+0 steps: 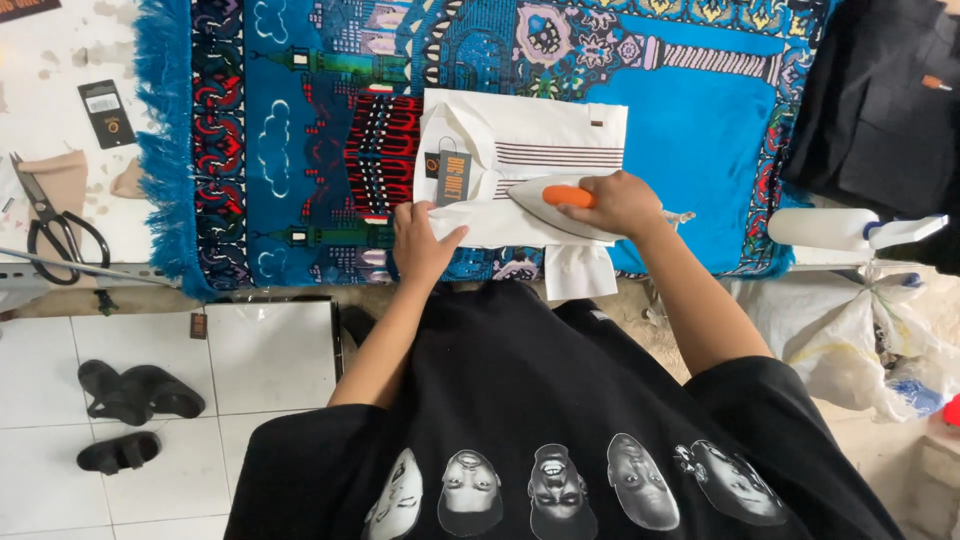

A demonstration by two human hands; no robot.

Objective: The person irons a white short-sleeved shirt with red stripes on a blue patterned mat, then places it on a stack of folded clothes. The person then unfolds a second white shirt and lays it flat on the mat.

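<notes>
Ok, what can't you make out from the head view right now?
- Iron: the right hand covers most of its orange handle; its soleplate faces down, unseen.
- White folded shirt: the part under the iron and under the left hand is hidden.
- Hang tag on the shirt: too small to read.
- Dark garment: cut off by the top and right edges.

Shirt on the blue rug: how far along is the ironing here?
Done: the white shirt already lies folded, collar up, hang tag attached. In hand: the right hand holds the iron by its orange handle on the lower front, while the left hand pins the near edge. Left: the sleeve piece hanging over the table edge.
</notes>
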